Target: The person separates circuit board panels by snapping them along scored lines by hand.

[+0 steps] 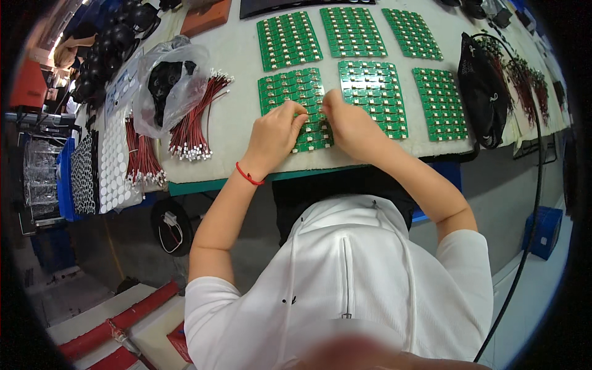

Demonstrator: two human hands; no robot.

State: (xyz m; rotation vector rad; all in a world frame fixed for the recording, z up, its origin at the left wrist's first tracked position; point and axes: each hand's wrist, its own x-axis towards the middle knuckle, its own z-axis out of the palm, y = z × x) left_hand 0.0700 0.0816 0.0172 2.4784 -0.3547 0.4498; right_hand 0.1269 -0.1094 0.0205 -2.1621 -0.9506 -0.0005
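Both hands are over the near-left green circuit board panel (287, 87), which carries rows of small white connectors. My left hand (274, 132) rests on its left part, thumb and forefinger closed together. From the right, my right hand (353, 126) reaches to the panel's right edge, with its fingers pinched near the surface. Anything between the fingertips of either hand is too small or hidden to make out. Just right of my right hand lies another green panel (372, 92). The hands cover part of the near-left panel.
More green panels (353, 32) lie in a grid on the pale table. To the left are red-and-black wire bundles (200, 117), a clear plastic bag (182, 102) with black contents, and a sheet of white discs (112, 163). A black mesh pouch (483, 92) lies at right beside a hanging black cable (538, 179).
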